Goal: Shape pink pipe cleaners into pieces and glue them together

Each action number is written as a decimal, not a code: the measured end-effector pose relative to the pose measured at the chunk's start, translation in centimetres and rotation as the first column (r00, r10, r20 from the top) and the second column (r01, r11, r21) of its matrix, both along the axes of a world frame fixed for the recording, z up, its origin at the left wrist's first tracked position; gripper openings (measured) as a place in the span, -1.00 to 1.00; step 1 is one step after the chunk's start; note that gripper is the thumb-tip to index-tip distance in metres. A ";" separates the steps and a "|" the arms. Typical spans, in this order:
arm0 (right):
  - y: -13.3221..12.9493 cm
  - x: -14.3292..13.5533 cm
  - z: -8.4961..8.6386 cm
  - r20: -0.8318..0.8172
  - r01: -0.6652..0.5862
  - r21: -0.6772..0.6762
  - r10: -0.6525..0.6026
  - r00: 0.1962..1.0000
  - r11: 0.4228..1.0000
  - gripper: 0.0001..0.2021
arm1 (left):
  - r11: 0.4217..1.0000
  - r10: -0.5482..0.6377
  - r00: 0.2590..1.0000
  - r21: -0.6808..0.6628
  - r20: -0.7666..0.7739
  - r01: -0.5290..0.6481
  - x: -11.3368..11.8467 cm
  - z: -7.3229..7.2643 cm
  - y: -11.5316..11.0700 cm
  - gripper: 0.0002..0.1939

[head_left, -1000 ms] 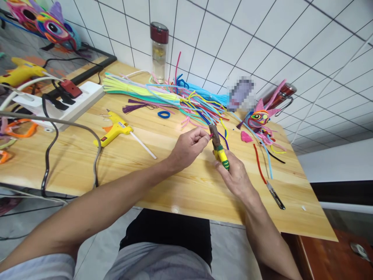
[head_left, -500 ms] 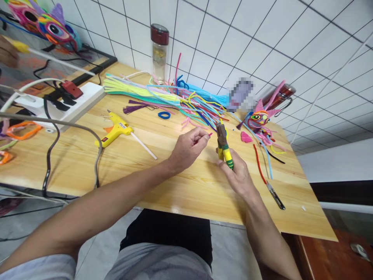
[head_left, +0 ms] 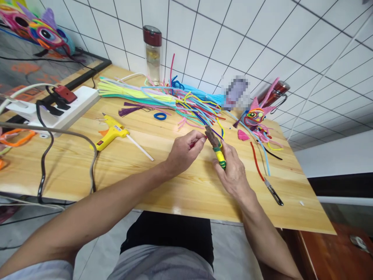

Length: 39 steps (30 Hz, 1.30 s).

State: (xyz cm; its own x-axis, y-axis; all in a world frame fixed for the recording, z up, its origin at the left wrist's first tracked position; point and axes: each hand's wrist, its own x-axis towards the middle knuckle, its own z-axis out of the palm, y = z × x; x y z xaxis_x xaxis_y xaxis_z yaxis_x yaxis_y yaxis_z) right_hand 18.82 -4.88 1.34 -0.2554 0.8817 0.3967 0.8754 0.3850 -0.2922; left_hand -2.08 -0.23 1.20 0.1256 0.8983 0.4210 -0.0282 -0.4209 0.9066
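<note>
My left hand (head_left: pixel 184 151) is closed in a pinch on a short magenta-red pipe cleaner (head_left: pixel 192 145), mostly hidden by the fingers. Its end points at the jaws of the pliers (head_left: pixel 216 144), which have yellow and green handles. My right hand (head_left: pixel 234 171) is wrapped round those handles. Whether the jaws touch the pipe cleaner I cannot tell. Behind both hands lies a heap of coloured pipe cleaners (head_left: pixel 140 91). A pink ribbed piece (head_left: pixel 243 135) and a decorated cat-like figure (head_left: pixel 256 116) are to the right of the pliers.
A yellow glue gun (head_left: pixel 112 134) with a white glue stick lies left. Further left, cables run from a power strip (head_left: pixel 77 107). A glass bottle (head_left: pixel 153 58) stands by the tiled wall. Thread snips (head_left: pixel 274 192) and a red pipe cleaner (head_left: pixel 257 161) lie right.
The pliers have tilted left and come close to my left fingers, up to the end of the pipe cleaner. The other person's hand at the far left is out of view.
</note>
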 end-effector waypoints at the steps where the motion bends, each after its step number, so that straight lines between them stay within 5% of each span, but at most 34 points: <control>1: 0.0 0.0 0.0 0.007 0.009 0.007 -0.009 1.000 1.000 -0.33 | 1.000 -0.006 1.000 0.004 -0.005 0.006 0.0 0.0 0.0 -0.81; 20: -0.7 -0.5 0.9 0.177 0.098 0.123 -0.119 0.977 0.987 -0.29 | 0.996 -0.094 0.993 -0.001 -0.076 0.095 -0.3 0.1 -0.5 -0.77; 29: -0.6 -0.2 0.7 0.115 0.091 0.122 -0.105 0.988 0.988 -0.30 | 0.996 -0.086 0.992 0.025 -0.095 0.089 -0.5 0.5 -0.6 -0.75; 35: 0.0 0.3 1.0 -0.111 -0.011 -0.051 0.005 0.994 0.999 -0.50 | 0.994 -0.112 0.989 -0.010 -0.091 0.112 -0.5 0.8 -0.6 -0.78; 39: 0.7 1.3 1.4 -0.363 -0.214 -0.336 0.084 0.928 0.917 -0.74 | 0.982 -0.163 0.985 -0.109 -0.062 0.156 -0.4 1.0 -0.5 -0.75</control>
State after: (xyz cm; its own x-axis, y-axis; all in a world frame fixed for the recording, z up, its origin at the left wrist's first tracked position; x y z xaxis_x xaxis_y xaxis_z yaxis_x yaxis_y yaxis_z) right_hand 20.12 -4.16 2.69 -0.3049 0.9418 0.1417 0.6406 0.3129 -0.7013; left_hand -2.51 -0.75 2.17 0.2969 0.9026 0.3118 -0.0217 -0.3201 0.9471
